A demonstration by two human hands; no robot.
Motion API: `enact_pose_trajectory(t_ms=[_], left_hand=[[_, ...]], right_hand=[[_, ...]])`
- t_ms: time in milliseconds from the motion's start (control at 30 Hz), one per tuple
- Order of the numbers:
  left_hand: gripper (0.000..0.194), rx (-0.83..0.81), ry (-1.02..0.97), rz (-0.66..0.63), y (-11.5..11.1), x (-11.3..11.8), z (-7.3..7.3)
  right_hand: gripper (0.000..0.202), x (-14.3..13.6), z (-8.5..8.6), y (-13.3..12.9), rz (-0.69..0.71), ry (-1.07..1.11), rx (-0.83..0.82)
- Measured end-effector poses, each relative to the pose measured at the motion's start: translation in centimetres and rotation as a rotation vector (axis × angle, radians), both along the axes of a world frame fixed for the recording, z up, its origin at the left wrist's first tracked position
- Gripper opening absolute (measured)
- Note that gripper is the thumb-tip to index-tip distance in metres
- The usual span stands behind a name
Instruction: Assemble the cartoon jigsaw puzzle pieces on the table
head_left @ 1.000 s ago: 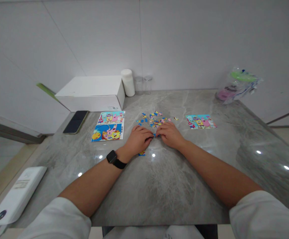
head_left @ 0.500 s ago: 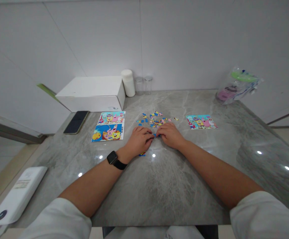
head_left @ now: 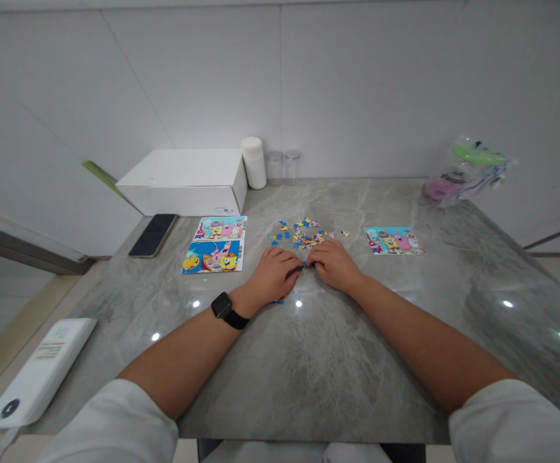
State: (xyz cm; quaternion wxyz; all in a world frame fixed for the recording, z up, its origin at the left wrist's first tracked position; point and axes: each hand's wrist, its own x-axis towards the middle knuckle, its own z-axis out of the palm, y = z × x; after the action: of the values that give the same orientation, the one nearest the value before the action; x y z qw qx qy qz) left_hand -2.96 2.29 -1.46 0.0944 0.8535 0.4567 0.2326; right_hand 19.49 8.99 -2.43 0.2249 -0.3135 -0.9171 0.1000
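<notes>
Between my fingertips, near the middle of the table, are small blue jigsaw pieces (head_left: 307, 265). My left hand (head_left: 274, 273), with a black watch on its wrist, pinches them from the left. From the right, my right hand (head_left: 332, 263) pinches at the same spot; the fingers hide most of what they hold. Partly covered by my left hand, another blue and yellow jigsaw piece (head_left: 278, 301) lies on the table. Just beyond both hands is a loose heap of colourful jigsaw pieces (head_left: 308, 239), with several blue ones at its left.
Picture cards (head_left: 215, 256) lie left of the heap, and another cartoon card (head_left: 394, 240) lies right. A phone (head_left: 153, 236), a white box (head_left: 183, 180), a white bottle (head_left: 254, 164) and two clear jars (head_left: 283, 168) stand farther back. A plastic bag (head_left: 463, 173) sits back right; a white device (head_left: 41, 373) lies front left.
The view has shifted slightly, so everything appears a little farther right. Both hands stay together at the blue pieces, with only slight finger movement.
</notes>
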Motion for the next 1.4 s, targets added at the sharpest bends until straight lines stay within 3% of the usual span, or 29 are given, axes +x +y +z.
enact_pose_trajectory(t_ms=[267,467,600,733,833,967,1167,1400], left_hand=[[0.02,0.017,-0.112,0.059,0.0,-0.1,0.3],[0.033,0.028,-0.676,0.481,2.0,-1.9,-0.7],[0.041,0.002,-0.74,0.595,3.6,-3.8,-2.1],[0.048,0.007,-0.624,0.568,3.8,-4.0,-2.8],[0.053,0.039,-0.375,0.486,3.0,-3.1,-2.5],[0.052,0.064,-0.141,0.479,2.0,-2.0,-1.8],[0.036,0.017,0.02,0.521,1.8,-1.8,-2.0],[0.04,-0.014,0.047,0.517,1.8,-1.9,-2.3]], right_hand=[[0.035,0.0,-0.1,0.0,-0.011,0.066,0.009],[0.05,0.2,0.1,0.0,-0.193,0.364,-0.055],[0.042,0.9,0.1,1.0,-0.376,0.685,-0.17],[0.036,1.4,-0.6,2.3,-0.439,0.814,-0.285],[0.037,1.3,-1.0,2.4,-0.448,0.837,-0.348],[0.039,0.8,-0.6,1.8,-0.439,0.821,-0.374],[0.038,0.6,-0.3,1.6,-0.434,0.826,-0.405],[0.038,0.6,-0.7,1.9,-0.406,0.804,-0.429]])
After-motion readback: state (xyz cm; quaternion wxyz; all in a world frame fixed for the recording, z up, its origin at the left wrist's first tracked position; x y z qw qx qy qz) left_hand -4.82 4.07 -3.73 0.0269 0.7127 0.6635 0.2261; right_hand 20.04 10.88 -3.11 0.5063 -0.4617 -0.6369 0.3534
